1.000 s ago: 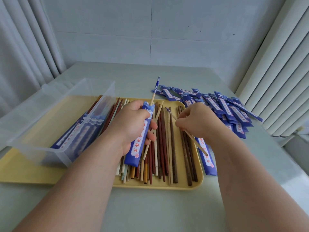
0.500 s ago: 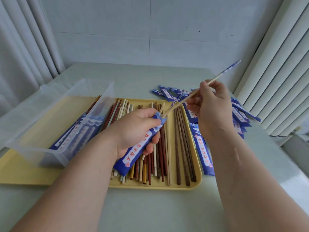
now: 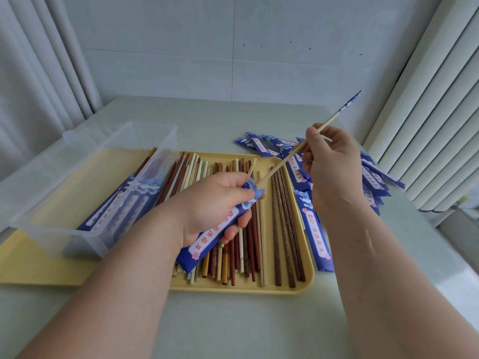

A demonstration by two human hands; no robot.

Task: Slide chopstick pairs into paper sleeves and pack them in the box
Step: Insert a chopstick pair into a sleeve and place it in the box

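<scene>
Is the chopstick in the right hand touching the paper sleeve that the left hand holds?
Touching. In the head view, the tip of the chopstick meets the open end of the paper sleeve, with no gap between them.

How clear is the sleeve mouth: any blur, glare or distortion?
Head view: sleeve and chopstick sharp under soft, even light; head view edges: blinds bow from the wide lens, glare whitens the table at right; box contents hazy through its wall.
</scene>
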